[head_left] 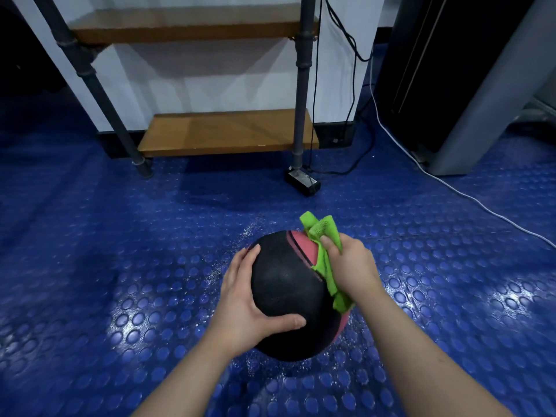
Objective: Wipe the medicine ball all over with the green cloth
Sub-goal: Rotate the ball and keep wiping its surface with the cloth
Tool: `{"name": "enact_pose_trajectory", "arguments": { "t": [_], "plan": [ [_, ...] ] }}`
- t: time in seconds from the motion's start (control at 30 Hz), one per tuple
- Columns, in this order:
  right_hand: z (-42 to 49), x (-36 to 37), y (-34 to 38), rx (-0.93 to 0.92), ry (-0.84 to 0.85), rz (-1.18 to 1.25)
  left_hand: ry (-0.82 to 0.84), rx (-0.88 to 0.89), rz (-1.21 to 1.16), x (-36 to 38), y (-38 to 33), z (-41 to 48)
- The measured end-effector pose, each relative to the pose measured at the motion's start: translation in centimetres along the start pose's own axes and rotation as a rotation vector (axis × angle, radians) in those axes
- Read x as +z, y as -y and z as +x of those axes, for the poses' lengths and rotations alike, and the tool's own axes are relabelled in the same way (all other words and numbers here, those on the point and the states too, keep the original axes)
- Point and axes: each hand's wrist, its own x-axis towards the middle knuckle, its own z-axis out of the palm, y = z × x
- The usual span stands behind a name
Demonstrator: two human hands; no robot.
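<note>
A black medicine ball (285,281) with pink panels sits low in the middle of the head view, over the blue studded floor. My left hand (243,299) holds its left side, fingers spread up the far edge and thumb curled across the near face. My right hand (352,266) grips a bunched green cloth (323,257) and presses it on the ball's right side, over a pink panel. Cloth ends stick out above and below the hand. The ball's underside and right flank are hidden.
A pipe-frame shelf unit with wooden boards (225,133) stands ahead against a white wall. A black power brick (302,182) and dark cables lie by its right leg. A white cable (469,197) crosses the floor at right, beside a dark cabinet (451,85).
</note>
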Motion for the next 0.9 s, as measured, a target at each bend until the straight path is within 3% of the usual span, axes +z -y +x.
{"name": "enact_pose_trajectory", "arguments": {
  "t": [0.23,0.4,0.47,0.57,0.63,0.9],
  "plan": [
    [2.0,1.3,-1.4,0.045,0.092,0.100,0.054,0.011,-0.107,-2.0,2.6,-1.4],
    [2.5,0.9,-2.7,0.261,0.196,0.703,0.142,-0.042,-0.131,-3.7,3.2,-1.9],
    [2.3,0.9,-3.7,0.337,0.237,0.806,0.176,-0.096,-0.247,-4.1,2.8,-2.2],
    [2.0,1.3,-4.9,0.363,0.270,0.792,0.177,-0.371,-0.648,-3.6,1.8,-2.7],
    [1.8,1.5,-5.1,0.354,0.271,0.775,0.157,-0.479,-0.756,-2.9,1.4,-2.6],
    [0.7,1.6,-5.9,0.350,0.165,0.816,0.096,-0.521,-0.751,-2.3,0.0,-0.9]
  ]
}}
